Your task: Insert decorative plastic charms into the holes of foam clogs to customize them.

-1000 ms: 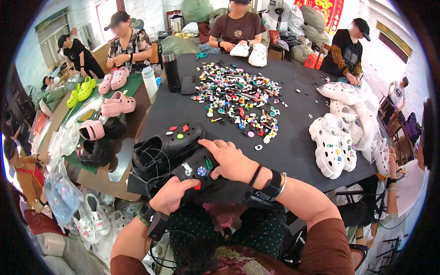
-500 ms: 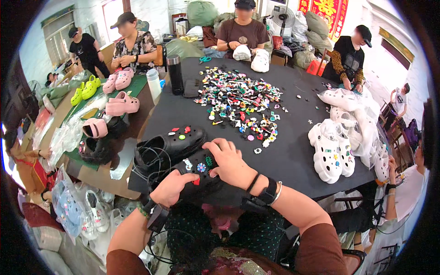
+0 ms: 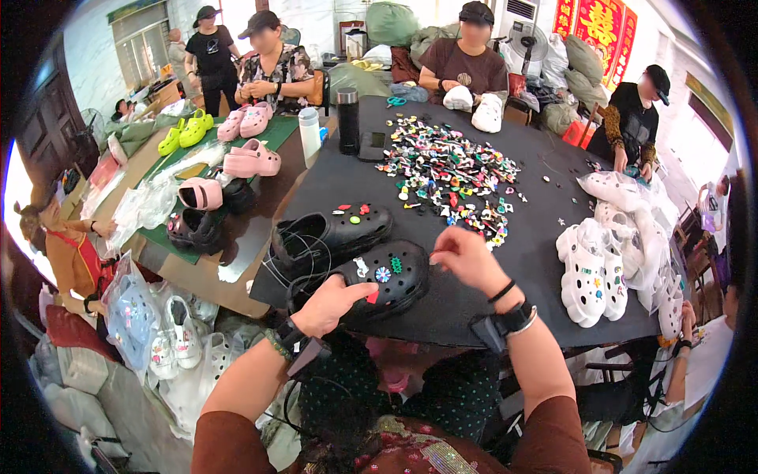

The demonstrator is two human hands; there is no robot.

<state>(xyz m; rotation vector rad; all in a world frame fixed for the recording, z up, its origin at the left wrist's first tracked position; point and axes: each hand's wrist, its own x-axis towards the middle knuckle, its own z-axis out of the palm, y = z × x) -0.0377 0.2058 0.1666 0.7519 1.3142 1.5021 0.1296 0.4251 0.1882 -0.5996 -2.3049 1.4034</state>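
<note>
My left hand (image 3: 335, 304) grips the near side of a black clog (image 3: 383, 280) that rests at the table's front edge, with a few colourful charms fixed on its top. My right hand (image 3: 466, 259) hovers just right of the clog's toe, fingers pinched together; whether a charm sits between them I cannot tell. A second black clog (image 3: 332, 231) with charms lies just behind the first. A heap of small coloured charms (image 3: 450, 178) is spread over the middle of the black table (image 3: 521, 261).
White clogs (image 3: 588, 272) are piled at the right edge. Pink, yellow-green and dark clogs (image 3: 237, 162) lie on a green mat to the left. A black flask (image 3: 348, 120) and a white bottle (image 3: 309, 136) stand behind. Several people sit around the table.
My right hand has lifted off the top of the black clog and moved right, past its toe. My left hand keeps its hold on the clog.
</note>
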